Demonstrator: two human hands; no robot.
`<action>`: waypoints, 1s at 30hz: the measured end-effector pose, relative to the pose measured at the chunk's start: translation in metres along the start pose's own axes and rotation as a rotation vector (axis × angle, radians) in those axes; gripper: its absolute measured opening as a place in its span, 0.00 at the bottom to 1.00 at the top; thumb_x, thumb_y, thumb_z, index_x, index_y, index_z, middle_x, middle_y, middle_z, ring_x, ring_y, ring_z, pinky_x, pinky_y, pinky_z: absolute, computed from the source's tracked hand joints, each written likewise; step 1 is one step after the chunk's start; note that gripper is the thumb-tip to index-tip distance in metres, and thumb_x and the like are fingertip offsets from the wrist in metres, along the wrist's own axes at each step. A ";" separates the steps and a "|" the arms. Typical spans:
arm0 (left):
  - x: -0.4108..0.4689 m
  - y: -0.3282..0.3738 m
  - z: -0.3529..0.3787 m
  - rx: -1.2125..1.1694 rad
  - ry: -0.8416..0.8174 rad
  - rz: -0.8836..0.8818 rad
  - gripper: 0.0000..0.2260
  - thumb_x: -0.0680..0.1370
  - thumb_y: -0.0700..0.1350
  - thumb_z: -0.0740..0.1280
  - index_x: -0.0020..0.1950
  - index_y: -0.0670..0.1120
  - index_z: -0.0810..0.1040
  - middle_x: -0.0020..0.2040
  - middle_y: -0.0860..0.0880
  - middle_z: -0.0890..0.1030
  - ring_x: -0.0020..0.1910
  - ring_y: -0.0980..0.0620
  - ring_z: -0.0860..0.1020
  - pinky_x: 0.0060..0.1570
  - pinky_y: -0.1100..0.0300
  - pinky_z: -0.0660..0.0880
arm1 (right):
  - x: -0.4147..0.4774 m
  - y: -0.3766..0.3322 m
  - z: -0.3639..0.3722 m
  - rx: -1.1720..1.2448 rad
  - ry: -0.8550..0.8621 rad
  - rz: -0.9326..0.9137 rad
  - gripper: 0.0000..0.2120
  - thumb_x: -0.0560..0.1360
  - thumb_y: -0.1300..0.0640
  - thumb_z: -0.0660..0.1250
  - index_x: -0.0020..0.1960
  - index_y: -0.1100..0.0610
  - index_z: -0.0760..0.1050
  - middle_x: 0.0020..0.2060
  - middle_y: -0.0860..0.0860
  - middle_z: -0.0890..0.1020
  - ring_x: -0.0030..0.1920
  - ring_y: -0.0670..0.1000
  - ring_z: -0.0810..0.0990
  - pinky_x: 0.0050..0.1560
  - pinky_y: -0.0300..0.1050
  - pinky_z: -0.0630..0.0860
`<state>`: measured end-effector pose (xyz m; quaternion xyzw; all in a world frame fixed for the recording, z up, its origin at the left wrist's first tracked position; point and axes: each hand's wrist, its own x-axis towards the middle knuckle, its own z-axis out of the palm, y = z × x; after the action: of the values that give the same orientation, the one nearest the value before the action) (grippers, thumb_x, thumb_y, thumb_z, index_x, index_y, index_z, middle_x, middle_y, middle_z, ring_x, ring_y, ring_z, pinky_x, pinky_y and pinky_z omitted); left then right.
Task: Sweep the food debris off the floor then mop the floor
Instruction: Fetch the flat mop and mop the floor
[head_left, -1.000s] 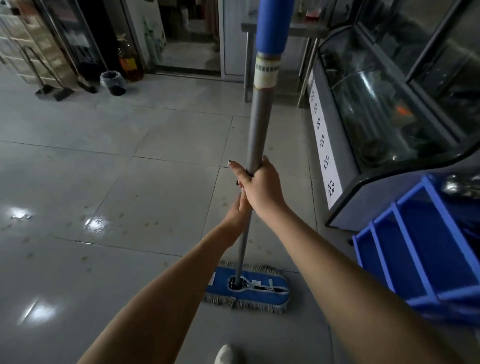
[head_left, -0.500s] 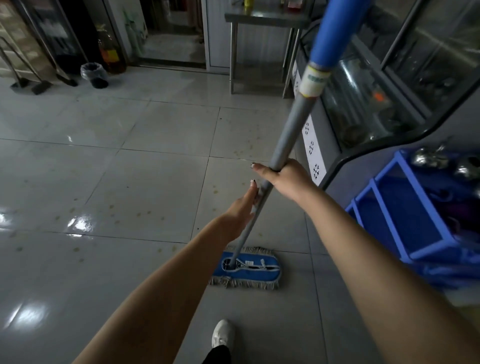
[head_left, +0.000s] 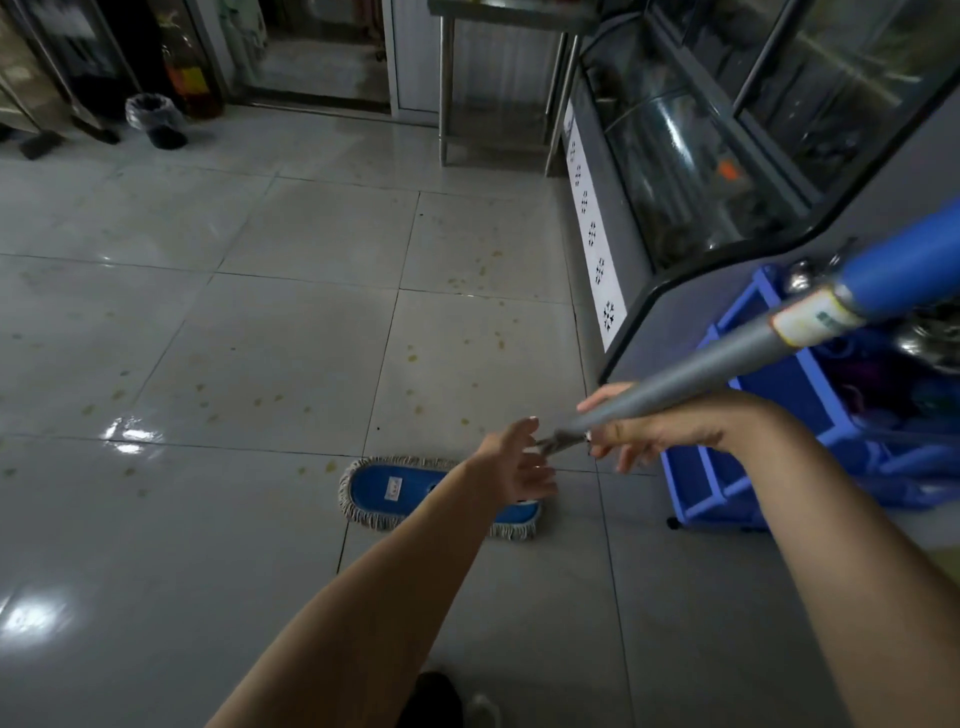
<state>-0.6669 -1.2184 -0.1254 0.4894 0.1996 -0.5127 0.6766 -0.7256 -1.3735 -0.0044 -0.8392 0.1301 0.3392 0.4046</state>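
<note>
A flat mop with a blue head and grey fringe (head_left: 395, 488) lies on the grey tiled floor (head_left: 260, 364) in front of me. Its grey pole (head_left: 701, 369) leans steeply to the right, ending in a blue grip (head_left: 904, 270). My right hand (head_left: 660, 431) holds the lower pole, thumb over it and fingers under. My left hand (head_left: 514, 467) is beside the pole's lower end with fingers spread and straight, gripping nothing. Small yellowish specks (head_left: 415, 358) dot the tiles beyond the mop head.
A glass display freezer (head_left: 675, 171) runs along the right. A blue plastic rack (head_left: 727, 483) stands beside my right arm. Steel table legs (head_left: 447, 88) are at the back, a lined bin (head_left: 153, 119) and a dustpan (head_left: 41, 140) at far left. My shoe (head_left: 483, 712) is below.
The pole has tipped from upright far over to the right. My left hand has let go of it and opened. The mop head has turned broadside on the floor.
</note>
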 end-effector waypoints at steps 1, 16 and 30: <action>0.001 -0.007 0.001 -0.030 -0.005 -0.027 0.12 0.79 0.48 0.61 0.46 0.39 0.68 0.39 0.41 0.71 0.35 0.44 0.72 0.42 0.48 0.73 | -0.002 0.007 0.004 -0.001 -0.034 -0.014 0.23 0.73 0.52 0.69 0.66 0.52 0.68 0.50 0.53 0.83 0.45 0.53 0.83 0.43 0.43 0.77; 0.011 -0.081 -0.032 -0.012 0.042 -0.333 0.07 0.76 0.41 0.68 0.47 0.38 0.75 0.34 0.43 0.79 0.32 0.50 0.78 0.31 0.60 0.78 | 0.012 0.054 0.109 0.766 -0.062 0.434 0.11 0.77 0.67 0.52 0.52 0.67 0.73 0.41 0.68 0.83 0.35 0.60 0.84 0.34 0.46 0.81; 0.006 -0.129 -0.062 0.146 -0.019 -0.385 0.12 0.78 0.44 0.65 0.36 0.41 0.71 0.26 0.46 0.72 0.28 0.50 0.72 0.33 0.60 0.71 | 0.033 0.069 0.201 1.227 -0.039 0.665 0.15 0.81 0.56 0.57 0.38 0.61 0.71 0.19 0.53 0.75 0.15 0.46 0.72 0.14 0.32 0.67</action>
<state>-0.7648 -1.1670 -0.2158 0.4852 0.2453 -0.6503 0.5305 -0.8286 -1.2615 -0.1565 -0.3685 0.5409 0.3254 0.6825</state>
